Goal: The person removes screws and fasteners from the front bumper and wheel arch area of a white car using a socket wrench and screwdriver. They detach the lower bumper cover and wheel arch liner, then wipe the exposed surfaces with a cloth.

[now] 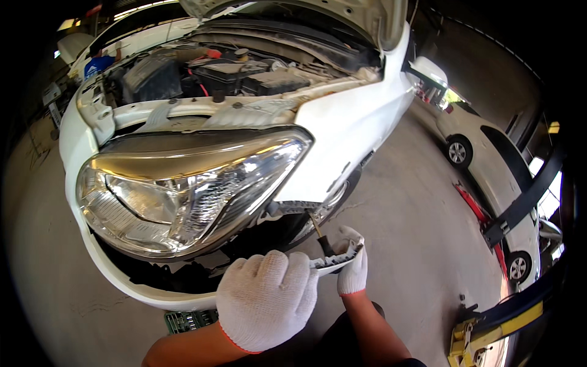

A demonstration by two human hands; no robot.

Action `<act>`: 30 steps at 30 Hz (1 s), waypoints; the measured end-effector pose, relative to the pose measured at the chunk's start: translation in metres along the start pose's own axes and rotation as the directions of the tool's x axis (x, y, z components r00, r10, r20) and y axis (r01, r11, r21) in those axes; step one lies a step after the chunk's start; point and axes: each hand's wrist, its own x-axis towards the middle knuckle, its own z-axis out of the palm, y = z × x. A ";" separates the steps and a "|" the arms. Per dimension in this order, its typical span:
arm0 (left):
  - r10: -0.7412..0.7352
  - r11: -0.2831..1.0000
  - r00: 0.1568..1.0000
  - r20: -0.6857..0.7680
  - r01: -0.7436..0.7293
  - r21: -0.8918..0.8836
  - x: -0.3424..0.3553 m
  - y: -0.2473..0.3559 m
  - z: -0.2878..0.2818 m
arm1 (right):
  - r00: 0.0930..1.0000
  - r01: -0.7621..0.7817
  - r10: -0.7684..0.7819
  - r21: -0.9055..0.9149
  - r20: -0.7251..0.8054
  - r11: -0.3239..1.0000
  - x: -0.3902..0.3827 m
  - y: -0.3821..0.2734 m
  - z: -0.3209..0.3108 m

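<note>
Now | white bumper edge (334, 263) | between both gloved hands (267, 300) (353, 272)

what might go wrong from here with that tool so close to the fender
The tool points up at the lower edge of the white fender, so a slip might scratch or chip it.

The bumper corner stands away from the fender, between the left hand and right hand; bent too far, it could crack.

soft light glints off the headlight (192, 189), while the fisheye rim curves into black.
</note>
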 end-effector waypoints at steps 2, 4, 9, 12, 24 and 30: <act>-0.019 1.000 1.000 0.022 0.019 0.000 0.002 0.004 -0.004 | 0.998 -0.064 0.064 0.008 0.010 0.998 0.000 0.008 0.001; -0.020 1.000 0.999 0.051 0.020 0.006 0.003 0.006 -0.002 | 0.999 0.024 -0.025 -0.060 -0.023 0.998 0.006 0.024 0.003; -0.044 0.998 0.994 0.098 0.039 0.047 0.005 0.011 -0.001 | 0.877 -0.474 0.417 0.282 0.240 0.834 0.015 0.023 0.009; -0.034 0.998 0.995 0.093 0.029 0.057 0.003 0.010 0.000 | 0.674 -0.733 0.630 0.247 0.387 0.633 0.028 0.030 0.010; -0.090 0.991 0.989 0.121 0.077 0.106 0.007 0.034 0.004 | 0.672 -0.329 0.393 -0.223 0.628 0.918 0.094 -0.004 0.013; -0.156 0.979 0.982 0.109 0.139 0.146 0.001 0.031 0.016 | 0.781 0.106 0.205 -0.450 0.590 0.887 0.101 0.003 0.020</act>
